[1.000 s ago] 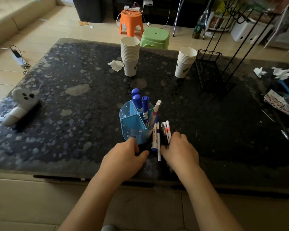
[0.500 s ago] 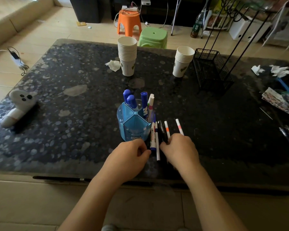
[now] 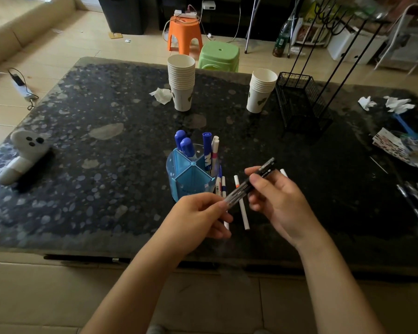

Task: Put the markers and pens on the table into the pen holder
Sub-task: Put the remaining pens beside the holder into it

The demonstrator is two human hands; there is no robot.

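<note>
Pens that lay flat beside the pen holder (image 3: 191,173) half a second ago are now partly in the air: both hands have come up off the table (image 3: 106,189), and between them they carry a small bundle of dark pens (image 3: 250,183), tilted from lower left to upper right. The left hand (image 3: 198,219) pinches the bundle's lower, clear end, and the right hand (image 3: 278,201) has its grip closed around the upper, black part; how many pens are in the bundle I cannot tell. The blue holder stands just behind the left hand and already holds blue markers (image 3: 186,147) and a white pen upright. On the table below the hands lie a white pen with an orange band (image 3: 241,206), two more white pens against the holder's base, and another tip showing past the right hand. Judging by this, the step in hand is gathering the bundle before dropping it in, with several pens left to collect.
</note>
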